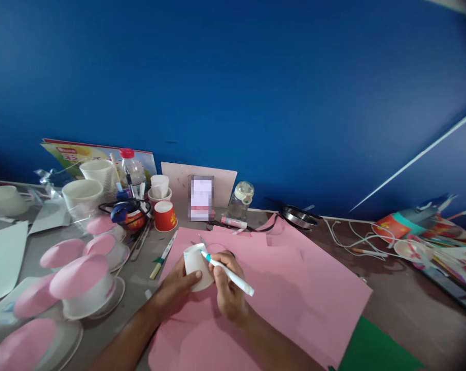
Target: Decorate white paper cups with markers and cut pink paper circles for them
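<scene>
My left hand (178, 286) is wrapped round the side of a white paper cup (197, 265), thumb across its front, over the pink sheets. Between the fingers of my right hand (228, 288) is a white marker pen (235, 281) with a teal tip section. Its tip meets the cup near the upper edge, where small teal marks show. Pink paper sheets (271, 288) lie spread beneath both hands. To the left, another marker (163, 255) rests on the table near the cup.
Several white cups with pink tops (82, 275) crowd the left side. Behind stand stacked paper bowls (82, 196), a red cup (165, 216), a phone (201, 198) and a glass jar (241, 201). White cables (356, 239) and green paper (377, 348) lie to the right.
</scene>
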Demonstrator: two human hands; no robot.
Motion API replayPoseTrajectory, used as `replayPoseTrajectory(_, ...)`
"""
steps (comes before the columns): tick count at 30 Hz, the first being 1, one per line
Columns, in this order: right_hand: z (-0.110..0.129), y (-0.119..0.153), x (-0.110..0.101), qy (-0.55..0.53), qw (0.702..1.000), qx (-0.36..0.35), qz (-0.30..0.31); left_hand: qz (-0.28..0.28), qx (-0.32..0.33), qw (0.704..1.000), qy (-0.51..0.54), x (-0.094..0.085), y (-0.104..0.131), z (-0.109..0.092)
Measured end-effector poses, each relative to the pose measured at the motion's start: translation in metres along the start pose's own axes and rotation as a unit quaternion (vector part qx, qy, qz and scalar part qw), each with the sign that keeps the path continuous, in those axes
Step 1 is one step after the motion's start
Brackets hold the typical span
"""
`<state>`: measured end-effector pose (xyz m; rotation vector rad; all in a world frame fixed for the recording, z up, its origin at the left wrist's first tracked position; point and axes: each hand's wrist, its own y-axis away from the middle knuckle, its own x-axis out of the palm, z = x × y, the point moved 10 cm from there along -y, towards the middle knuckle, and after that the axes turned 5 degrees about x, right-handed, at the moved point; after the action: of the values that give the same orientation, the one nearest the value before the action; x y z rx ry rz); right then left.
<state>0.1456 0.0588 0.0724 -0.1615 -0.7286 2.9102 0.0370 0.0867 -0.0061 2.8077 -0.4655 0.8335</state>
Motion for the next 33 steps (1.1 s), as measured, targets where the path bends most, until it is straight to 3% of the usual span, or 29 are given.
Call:
replayPoseTrajectory(15, -0.029, 0.001, -0.008, -0.097, 0.989, 0.093, -0.063, 0.032, -0.007, 0.999, 0.037, 0.002, -0.001, -0.002)
replayPoseTrajectory(21, -0.014, -0.001, -0.004, -0.058, 0.997, 0.041, -0.022, 0.034, -0.006, 0.999, 0.033, 0.005, -0.001, -0.003)
replayPoseTrajectory(27, -0.005, 0.001, 0.000, -0.043, 0.999, 0.022, 0.006, -0.006, 0.035, 0.997, 0.073, -0.005, -0.004, -0.010)
replayPoseTrajectory(33, 0.006, 0.002, 0.004, -0.038, 0.999, 0.003, 0.022, -0.047, 0.042, 0.995, 0.079, -0.019, -0.008, -0.002)
